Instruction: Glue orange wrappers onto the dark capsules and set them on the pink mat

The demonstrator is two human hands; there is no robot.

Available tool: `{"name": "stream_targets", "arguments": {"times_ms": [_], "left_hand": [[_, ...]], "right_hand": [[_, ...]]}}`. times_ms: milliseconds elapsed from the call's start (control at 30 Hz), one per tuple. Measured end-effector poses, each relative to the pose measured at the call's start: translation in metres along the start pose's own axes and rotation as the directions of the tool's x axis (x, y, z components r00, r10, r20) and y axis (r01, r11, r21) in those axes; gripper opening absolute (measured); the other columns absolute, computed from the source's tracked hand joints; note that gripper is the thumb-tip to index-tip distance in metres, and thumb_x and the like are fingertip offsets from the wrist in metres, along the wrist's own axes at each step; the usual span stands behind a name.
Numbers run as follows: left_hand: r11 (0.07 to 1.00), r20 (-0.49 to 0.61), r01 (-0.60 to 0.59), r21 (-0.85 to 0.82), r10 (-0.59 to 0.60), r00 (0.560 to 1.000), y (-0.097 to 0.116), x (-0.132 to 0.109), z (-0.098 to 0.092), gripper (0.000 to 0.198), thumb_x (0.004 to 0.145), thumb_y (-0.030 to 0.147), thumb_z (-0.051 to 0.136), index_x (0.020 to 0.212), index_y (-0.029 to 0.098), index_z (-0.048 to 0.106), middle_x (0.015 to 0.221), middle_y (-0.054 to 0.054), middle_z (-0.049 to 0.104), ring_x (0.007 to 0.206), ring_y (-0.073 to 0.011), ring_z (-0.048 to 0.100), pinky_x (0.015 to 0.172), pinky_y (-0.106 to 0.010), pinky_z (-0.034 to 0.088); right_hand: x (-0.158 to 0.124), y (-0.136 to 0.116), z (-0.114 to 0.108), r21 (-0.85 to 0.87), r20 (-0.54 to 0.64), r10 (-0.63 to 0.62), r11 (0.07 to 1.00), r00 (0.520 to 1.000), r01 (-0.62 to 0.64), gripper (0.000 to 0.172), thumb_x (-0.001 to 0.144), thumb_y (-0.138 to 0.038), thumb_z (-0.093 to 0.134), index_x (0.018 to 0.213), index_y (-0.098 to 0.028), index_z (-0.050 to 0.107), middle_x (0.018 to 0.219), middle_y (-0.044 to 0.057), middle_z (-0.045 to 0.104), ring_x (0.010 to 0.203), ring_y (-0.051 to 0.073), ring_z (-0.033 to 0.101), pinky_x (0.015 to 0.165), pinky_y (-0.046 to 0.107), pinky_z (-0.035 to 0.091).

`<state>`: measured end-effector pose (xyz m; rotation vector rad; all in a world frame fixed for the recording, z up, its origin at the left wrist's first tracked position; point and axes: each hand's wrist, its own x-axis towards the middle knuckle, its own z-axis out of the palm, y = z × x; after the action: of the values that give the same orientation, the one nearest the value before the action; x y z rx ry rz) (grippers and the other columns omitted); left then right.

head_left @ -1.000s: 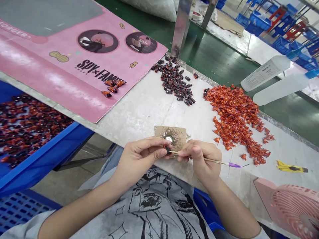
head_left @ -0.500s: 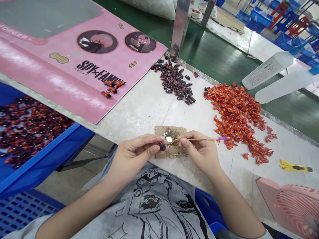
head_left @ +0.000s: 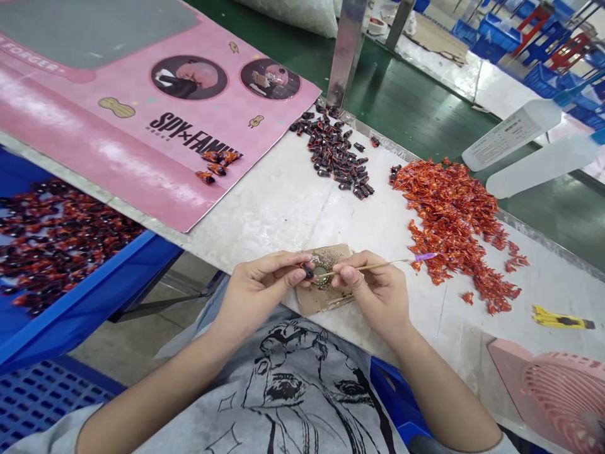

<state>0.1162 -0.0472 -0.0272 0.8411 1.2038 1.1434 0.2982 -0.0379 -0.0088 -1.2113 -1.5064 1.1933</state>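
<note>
A small black-and-orange piece [head_left: 308,271] is clamped in the left hand [head_left: 259,293]; a thin wooden purple-tipped stick [head_left: 378,266] is pinched in the right hand [head_left: 373,293], over a brown cardboard square [head_left: 314,299].

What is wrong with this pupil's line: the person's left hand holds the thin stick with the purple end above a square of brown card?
Wrong hand: the head view shows the right hand holding the thin stick with the purple end above the square of brown card.
</note>
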Motion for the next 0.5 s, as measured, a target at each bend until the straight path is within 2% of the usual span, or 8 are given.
{"name": "stream_targets", "arguments": {"times_ms": [300,500], "left_hand": [[0.998,0.054,-0.055,0.005,0.054,0.997,0.0004,-0.0044,0.0080,0.016,0.069,0.015,0.081,0.080,0.026,0.083,0.080,0.000,0.081,0.068,-0.0153,0.074,0.066,-0.024,0.063],[0.998,0.041,-0.054,0.010,0.054,0.998,0.0022,-0.0055,0.0060,0.016,0.069,0.016,0.081,0.081,0.026,0.082,0.081,0.000,0.081,0.068,-0.0145,0.074,0.067,-0.023,0.063]], "right_hand": [[-0.0030,-0.0018,0.0019,-0.033,0.014,-0.066,0.997,0.998,0.066,0.027,0.093,-0.037,0.063,0.073,-0.020,0.069,0.073,0.003,0.075,0.066,0.014,0.070,0.063,0.025,0.057],[-0.0028,-0.0029,-0.0007,-0.096,0.018,-0.106,0.990,0.994,0.107,0.026,0.095,-0.032,0.058,0.074,-0.020,0.068,0.074,0.003,0.075,0.065,0.013,0.069,0.060,0.023,0.055]]}}
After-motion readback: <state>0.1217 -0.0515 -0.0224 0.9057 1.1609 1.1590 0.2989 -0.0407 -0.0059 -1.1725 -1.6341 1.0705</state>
